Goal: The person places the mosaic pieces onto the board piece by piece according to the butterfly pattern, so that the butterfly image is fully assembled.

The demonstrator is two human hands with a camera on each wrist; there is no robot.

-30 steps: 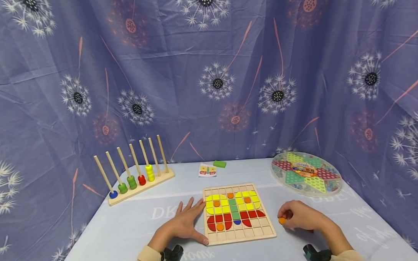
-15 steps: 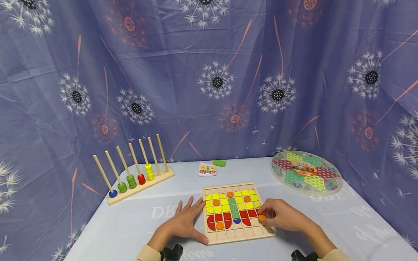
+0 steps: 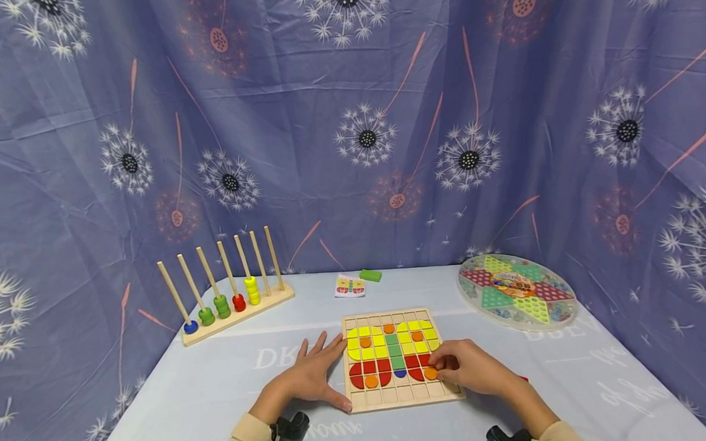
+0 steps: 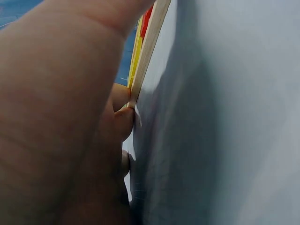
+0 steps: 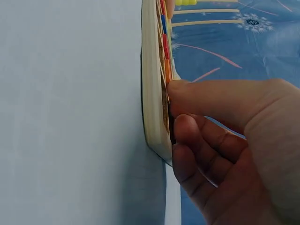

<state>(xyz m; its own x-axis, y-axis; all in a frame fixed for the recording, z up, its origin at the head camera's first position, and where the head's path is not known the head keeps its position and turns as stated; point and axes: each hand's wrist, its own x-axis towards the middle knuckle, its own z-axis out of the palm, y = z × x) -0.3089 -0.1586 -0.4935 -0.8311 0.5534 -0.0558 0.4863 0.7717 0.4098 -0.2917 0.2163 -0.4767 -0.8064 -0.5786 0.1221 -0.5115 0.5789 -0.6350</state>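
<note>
A square wooden grid board lies on the table, with flat yellow, red, green, blue and orange pieces in a butterfly pattern. My left hand spreads along its left edge, thumb at the near corner and fingertips at the side; in the left wrist view the fingers touch the board's rim. Over the lower right cells, my right hand holds an orange round tile between thumb and curled forefinger. The tile lies beside a red quarter-round tile. In the right wrist view the thumb meets the orange tile's edge.
A red piece shows behind the right wrist. A pattern card and a green block lie beyond the board. Back left stands a peg rack with coloured beads; back right lies a round Chinese checkers board.
My right hand has moved left from the table beside the board, bringing the orange tile onto the lower right cells. My left hand has stayed at the board's edge.
</note>
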